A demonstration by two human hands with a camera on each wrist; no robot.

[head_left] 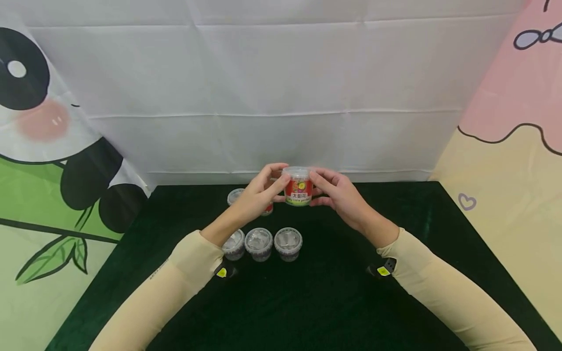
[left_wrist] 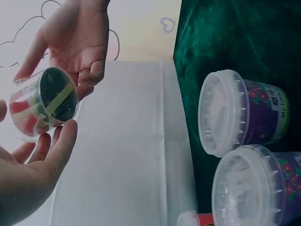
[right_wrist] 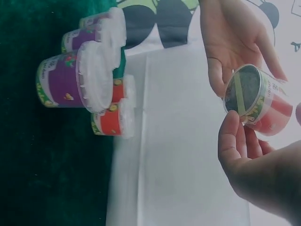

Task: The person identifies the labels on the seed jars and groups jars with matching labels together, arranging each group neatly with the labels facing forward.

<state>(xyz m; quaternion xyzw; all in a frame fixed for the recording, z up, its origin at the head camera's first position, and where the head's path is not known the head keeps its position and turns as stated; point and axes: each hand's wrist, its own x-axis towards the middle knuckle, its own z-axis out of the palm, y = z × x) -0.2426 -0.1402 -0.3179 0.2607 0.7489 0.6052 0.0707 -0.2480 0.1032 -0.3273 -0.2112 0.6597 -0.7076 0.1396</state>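
Both hands hold a small clear plastic cup (head_left: 298, 191) with a lid and a red and green label, raised above the table's far side. My left hand (head_left: 262, 189) grips its left side, with the thumb on the front near the top. On the opposite side, my right hand (head_left: 343, 197) pinches the cup between thumb and fingers. The wrist views show the cup's bottom (left_wrist: 59, 96), with dark contents and a yellow-green strip across it. Part of a red-labelled cup (head_left: 268, 210) shows behind my left forearm.
Three purple-labelled lidded cups (head_left: 259, 243) stand in a row on the dark green tablecloth (head_left: 307, 312). Two smaller red-labelled cups (right_wrist: 109, 121) stand behind them. A white cloth backdrop (head_left: 281, 87) rises at the table's far edge, with printed panels on both sides.
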